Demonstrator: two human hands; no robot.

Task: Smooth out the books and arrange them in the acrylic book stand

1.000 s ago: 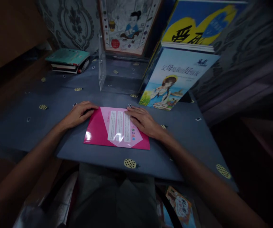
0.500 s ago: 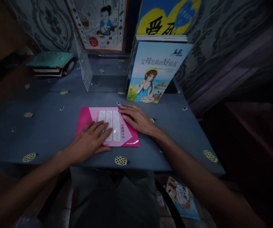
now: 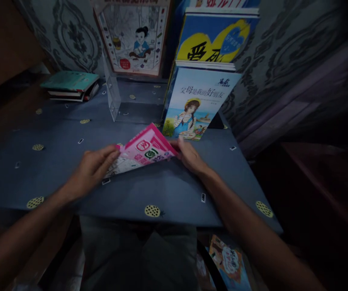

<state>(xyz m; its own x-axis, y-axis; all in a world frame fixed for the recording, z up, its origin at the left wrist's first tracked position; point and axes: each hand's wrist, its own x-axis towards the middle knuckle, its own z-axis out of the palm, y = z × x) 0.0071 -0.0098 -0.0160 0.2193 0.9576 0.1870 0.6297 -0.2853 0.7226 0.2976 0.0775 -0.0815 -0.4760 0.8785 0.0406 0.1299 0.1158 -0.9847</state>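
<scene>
Left hand (image 3: 96, 167): grip clamped on the left edge of the pink book (image 3: 145, 149), thumb uppermost. Right hand (image 3: 190, 155): grip clamped on the right corner, fingers partly hidden by the cover. The book is tilted between both hands above the counter (image 3: 174, 194), front of the display stand (image 3: 112, 93); holding opposite ends probably steadies it while tilted.

The stand is a clear, partitioned holder. Its left section carries a picture-cover book (image 3: 136, 44) upright at the rear. On the right side, a light-blue book (image 3: 198, 101) stands ahead of a blue-and-yellow book (image 3: 213, 40); the stepped arrangement presumably keeps titles readable. Far left, a book stack (image 3: 70, 87) lies flat.
</scene>
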